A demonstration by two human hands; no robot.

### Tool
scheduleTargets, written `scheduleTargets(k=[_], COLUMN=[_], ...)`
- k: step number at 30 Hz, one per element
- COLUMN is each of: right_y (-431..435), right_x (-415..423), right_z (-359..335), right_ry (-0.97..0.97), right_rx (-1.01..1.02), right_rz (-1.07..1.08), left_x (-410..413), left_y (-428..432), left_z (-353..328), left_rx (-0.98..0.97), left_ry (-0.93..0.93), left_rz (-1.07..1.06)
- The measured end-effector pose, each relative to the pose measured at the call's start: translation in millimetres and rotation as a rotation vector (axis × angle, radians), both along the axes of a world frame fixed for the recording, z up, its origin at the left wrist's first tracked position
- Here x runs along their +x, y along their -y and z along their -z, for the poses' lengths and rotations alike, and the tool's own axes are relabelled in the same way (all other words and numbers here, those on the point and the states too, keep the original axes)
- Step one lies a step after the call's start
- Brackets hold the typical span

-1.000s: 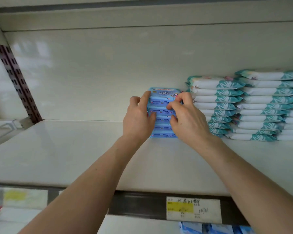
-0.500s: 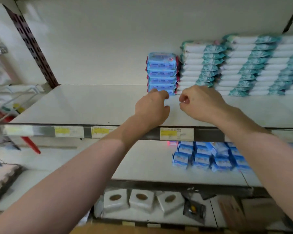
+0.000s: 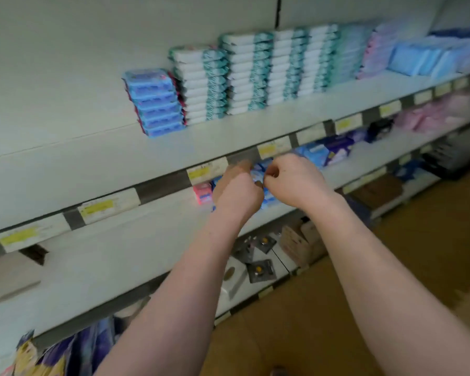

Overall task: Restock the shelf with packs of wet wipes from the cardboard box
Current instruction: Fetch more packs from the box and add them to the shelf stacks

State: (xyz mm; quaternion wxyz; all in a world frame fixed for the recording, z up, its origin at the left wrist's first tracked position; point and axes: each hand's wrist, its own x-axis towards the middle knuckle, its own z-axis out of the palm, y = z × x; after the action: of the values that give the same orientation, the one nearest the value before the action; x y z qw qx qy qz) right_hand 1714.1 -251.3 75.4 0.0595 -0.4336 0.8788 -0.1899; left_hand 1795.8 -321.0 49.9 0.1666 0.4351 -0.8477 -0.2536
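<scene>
A stack of several blue wet wipe packs (image 3: 155,103) stands on the upper white shelf (image 3: 98,164), against taller stacks of white and teal packs (image 3: 201,82). My left hand (image 3: 236,194) and my right hand (image 3: 293,180) hang close together in front of the shelf's front edge, well below the blue stack. The fingers of both are loosely curled and hold nothing. The view is blurred and tilted. No cardboard box with wipes shows clearly.
More white-teal stacks (image 3: 288,63), pink packs (image 3: 375,52) and light blue packs (image 3: 429,58) fill the upper shelf to the right. Small blue packs (image 3: 318,156) lie on the shelf below. Brown boxes (image 3: 299,242) sit on the lowest shelf above a tan floor (image 3: 391,267).
Both hands let go of the blue stack and drew back down from the shelf. The view swung down and to the right, showing the lower shelves and floor.
</scene>
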Motion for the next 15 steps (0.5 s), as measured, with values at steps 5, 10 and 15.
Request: scheduleTargets(k=[5, 10, 15], right_y=[-70, -144, -215], right_x=[30, 48, 54], right_z=[18, 32, 53], right_ry=[0.117, 0.196, 0.231], right_rx=[-0.011, -0.028, -0.043], right_rz=[0.19, 0.387, 0.559], left_x=[12, 14, 6], left_y=[-52, -107, -164], left_z=[23, 35, 48], left_rx=[0.115, 0.185, 0.221], left_ry=[-0.075, -0.061, 0.007], left_rz=[0.094, 0.226, 0.397])
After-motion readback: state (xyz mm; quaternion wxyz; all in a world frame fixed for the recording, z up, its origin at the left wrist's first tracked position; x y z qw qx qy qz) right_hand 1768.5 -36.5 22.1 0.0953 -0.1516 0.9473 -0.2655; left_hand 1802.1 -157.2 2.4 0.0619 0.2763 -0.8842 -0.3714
